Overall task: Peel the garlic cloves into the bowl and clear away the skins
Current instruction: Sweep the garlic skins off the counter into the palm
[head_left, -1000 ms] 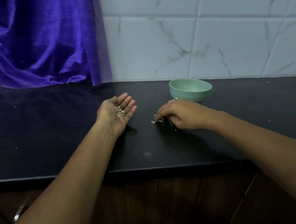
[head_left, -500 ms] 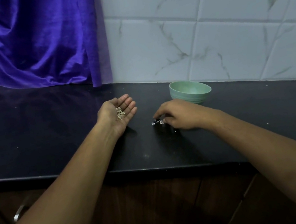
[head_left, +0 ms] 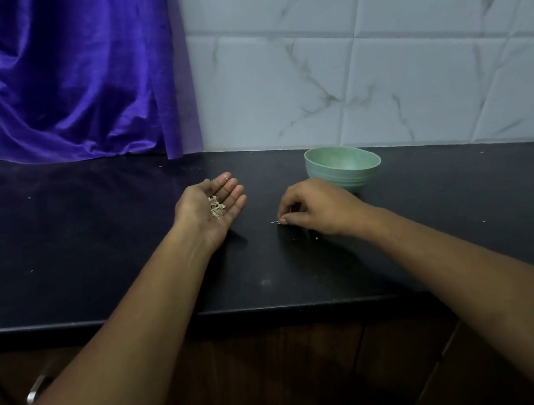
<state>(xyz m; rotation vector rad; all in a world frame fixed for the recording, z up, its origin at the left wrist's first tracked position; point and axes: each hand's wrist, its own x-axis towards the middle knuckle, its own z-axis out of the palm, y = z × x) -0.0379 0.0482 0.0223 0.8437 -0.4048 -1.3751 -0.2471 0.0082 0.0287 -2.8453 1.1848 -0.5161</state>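
Observation:
My left hand [head_left: 214,206] lies palm up on the black counter [head_left: 92,249], fingers straight, with a small heap of pale garlic skins [head_left: 216,207] in the palm. My right hand [head_left: 315,210] is palm down to its right, fingertips pinching a tiny bit of skin [head_left: 277,222] on the counter. Just behind the right hand stands a pale green bowl [head_left: 343,165]; its contents are hidden from this angle.
A purple curtain [head_left: 49,78] hangs down to the counter at the back left. White marbled tiles [head_left: 376,64] form the back wall. A few skin crumbs [head_left: 316,238] lie near my right wrist. The counter's front edge [head_left: 274,305] runs over dark cupboard doors.
My right hand has drawn slightly toward me and its fingertips have closed on a skin fragment. My left hand stays palm up with the skins.

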